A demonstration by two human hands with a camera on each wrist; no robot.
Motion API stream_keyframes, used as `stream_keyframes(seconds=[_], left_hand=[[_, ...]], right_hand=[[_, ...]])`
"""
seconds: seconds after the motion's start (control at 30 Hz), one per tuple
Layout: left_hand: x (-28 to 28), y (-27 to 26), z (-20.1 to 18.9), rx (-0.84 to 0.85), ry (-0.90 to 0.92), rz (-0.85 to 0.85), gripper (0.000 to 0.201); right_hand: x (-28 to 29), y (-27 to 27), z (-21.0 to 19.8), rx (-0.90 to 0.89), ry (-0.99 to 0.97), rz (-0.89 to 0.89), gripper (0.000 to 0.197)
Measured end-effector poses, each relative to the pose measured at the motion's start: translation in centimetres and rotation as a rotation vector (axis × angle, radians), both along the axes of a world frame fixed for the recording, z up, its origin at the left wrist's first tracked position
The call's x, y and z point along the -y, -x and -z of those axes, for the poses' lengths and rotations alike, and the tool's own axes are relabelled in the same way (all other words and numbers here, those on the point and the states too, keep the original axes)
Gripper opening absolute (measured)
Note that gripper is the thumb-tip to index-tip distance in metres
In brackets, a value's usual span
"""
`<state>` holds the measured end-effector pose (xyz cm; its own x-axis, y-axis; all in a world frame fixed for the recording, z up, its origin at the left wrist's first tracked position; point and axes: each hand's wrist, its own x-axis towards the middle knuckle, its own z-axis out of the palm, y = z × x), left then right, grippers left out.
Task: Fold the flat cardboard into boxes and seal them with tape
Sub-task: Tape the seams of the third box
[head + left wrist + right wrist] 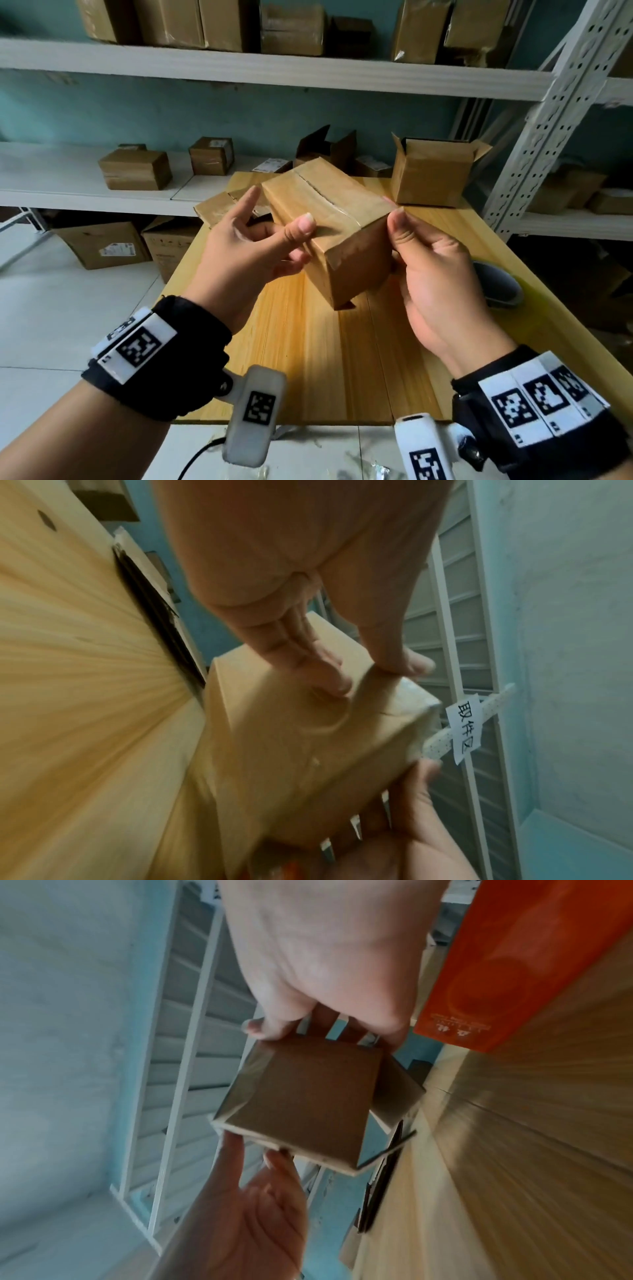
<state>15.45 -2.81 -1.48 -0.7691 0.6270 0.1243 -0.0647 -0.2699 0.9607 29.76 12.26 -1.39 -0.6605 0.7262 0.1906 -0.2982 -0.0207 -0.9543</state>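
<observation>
Head view: your left hand (253,240) and right hand (431,274) both grip the box (342,233) above the table (325,359). Its tape (346,214) may wrinkle if your thumbs drag unevenly.

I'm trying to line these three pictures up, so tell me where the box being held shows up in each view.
Head: the box sits mid-frame above the table, between the left hand and right hand.
Left wrist: the box is centre, below the left hand's fingers.
Right wrist: the box is centre, end-on, under the right hand.
Shared landmark: the wooden table.
</observation>
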Motion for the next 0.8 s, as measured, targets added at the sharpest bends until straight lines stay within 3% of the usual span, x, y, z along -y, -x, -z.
stream_keyframes(seconds=[0.13, 0.3, 0.43, 0.53, 0.6, 0.7, 0.73, 0.8], left_hand=[[0.5, 1.5, -0.1, -0.096, 0.082, -0.017, 0.122], [0.6, 1.8, 0.7, -0.099, 0.071, 0.02, 0.129], [0.5, 1.0, 1.4, -0.142, 0.075, -0.031, 0.113], [-0.1, -0.6, 1.4, -0.225, 0.079, 0.036, 0.097], [-0.5, -1.3, 1.5, -0.258, 0.058, 0.027, 0.091], [-0.6, -1.3, 1.1, -0.229, 0.042, 0.001, 0.115], [-0.5, -1.1, 0.9, -0.218, 0.045, 0.001, 0.119], [-0.2, -0.6, 0.4, -0.214, 0.063, 0.017, 0.123]], right_hand=[[0.1, -0.3, -0.3, -0.054, 0.173, -0.102, 0.025], [0.4, -0.4, -0.3, -0.021, 0.25, -0.14, 0.042], [1.0, -0.3, -0.4, 0.015, 0.062, 0.072, 0.034], [1.2, -0.2, -0.1, 0.087, -0.092, 0.158, 0.04], [1.2, -0.3, 0.0, 0.11, -0.123, 0.079, 0.064], [0.9, -1.0, 0.3, 0.204, -0.265, -0.084, 0.135], [1.0, -1.3, 0.3, 0.223, -0.308, -0.124, 0.145], [1.2, -1.5, 0.4, 0.256, -0.347, -0.131, 0.144]])
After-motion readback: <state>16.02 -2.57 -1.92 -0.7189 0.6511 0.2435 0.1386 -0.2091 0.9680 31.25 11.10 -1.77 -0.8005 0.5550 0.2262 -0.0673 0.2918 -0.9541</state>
